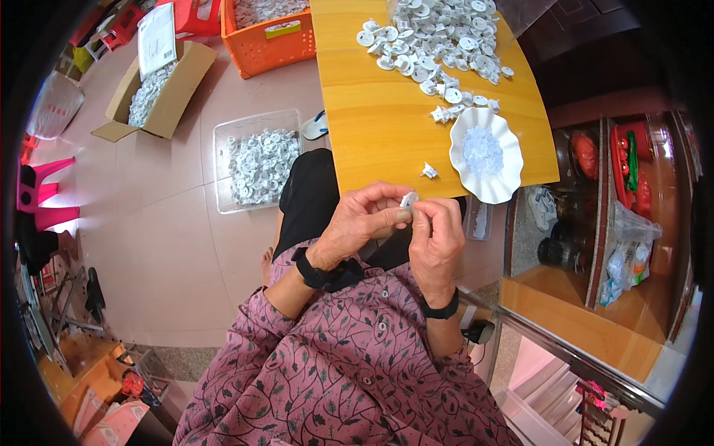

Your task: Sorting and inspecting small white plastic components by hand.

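Note:
Just off the near edge of the wooden table (349, 141), my left hand (353, 227) pinches a small round white plastic part (408, 199) between thumb and fingers. My right hand (437, 234) is closed in a pinch right against that part's edge; whatever sits between its fingertips is too small to make out. Beyond my hands, one loose white plastic part (429, 171) lies on the table. A white scalloped dish (508, 181) to its right holds many small pale translucent pieces (482, 151). Farther back spreads a heap of similar white plastic parts (446, 44).
On the floor at left stand a clear bin (223, 178) of white parts, an open cardboard box (190, 78) and an orange crate (271, 56). A slipper (314, 126) lies by the bin. A wooden shelf unit (580, 308) with bagged goods is close on my right.

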Demonstrator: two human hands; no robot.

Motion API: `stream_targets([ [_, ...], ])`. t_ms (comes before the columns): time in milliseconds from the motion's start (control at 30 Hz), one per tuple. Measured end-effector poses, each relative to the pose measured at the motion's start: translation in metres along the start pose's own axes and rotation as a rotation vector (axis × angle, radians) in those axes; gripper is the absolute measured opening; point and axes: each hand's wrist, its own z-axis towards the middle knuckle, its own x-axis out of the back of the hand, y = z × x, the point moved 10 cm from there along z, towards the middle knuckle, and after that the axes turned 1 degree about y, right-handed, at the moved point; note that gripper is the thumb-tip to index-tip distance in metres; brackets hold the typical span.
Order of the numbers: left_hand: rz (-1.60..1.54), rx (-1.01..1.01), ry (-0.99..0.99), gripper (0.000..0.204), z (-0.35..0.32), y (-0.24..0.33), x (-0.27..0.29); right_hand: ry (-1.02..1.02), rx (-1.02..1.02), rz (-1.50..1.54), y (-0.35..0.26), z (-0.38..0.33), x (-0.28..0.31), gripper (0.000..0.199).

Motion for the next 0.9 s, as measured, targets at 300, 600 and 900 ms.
stream_targets([
  [300,-0.168,-0.066,0.025,0.032,-0.001,0.016,0.001,0.059,-0.147,0.222,0.017,-0.001,0.003,0.011],
  [600,-0.157,-0.110,0.035,0.033,-0.007,0.026,0.006,0.020,-0.130,0.212,0.007,0.003,0.000,0.010],
  [900,-0.257,-0.392,0.455,0.033,-0.027,0.065,0.104,0.033,-0.129,0.198,0.024,0.006,0.013,0.010],
])
